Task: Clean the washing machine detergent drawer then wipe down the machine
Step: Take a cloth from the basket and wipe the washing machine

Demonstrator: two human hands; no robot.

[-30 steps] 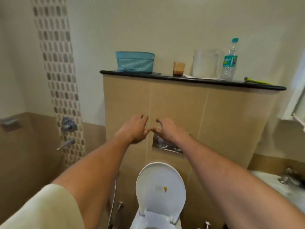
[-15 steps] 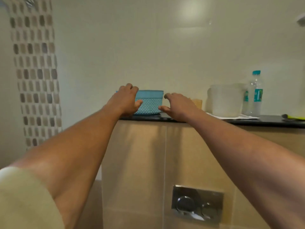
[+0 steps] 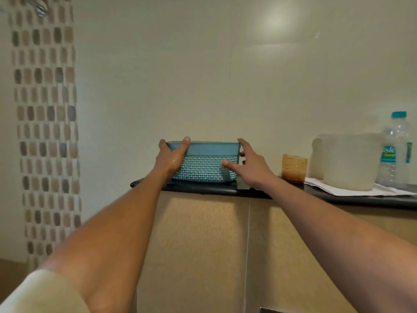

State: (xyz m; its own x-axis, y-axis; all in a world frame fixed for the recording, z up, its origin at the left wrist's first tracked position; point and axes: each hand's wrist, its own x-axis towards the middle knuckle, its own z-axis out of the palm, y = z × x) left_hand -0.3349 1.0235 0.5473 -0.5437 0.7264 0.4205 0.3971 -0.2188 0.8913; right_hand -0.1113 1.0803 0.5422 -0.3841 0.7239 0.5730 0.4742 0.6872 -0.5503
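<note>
Half a second before, both hands had hovered just short of the blue basket (image 3: 207,168); now the left grip (image 3: 171,159) was closed round its left end, thumb up on the rim. The right grip (image 3: 250,169) clasped the right end with the thumb on the mesh front. The basket sat on the black tabletop (image 3: 203,189), left of an amber cup (image 3: 294,167) and a white jug (image 3: 349,161).
</note>
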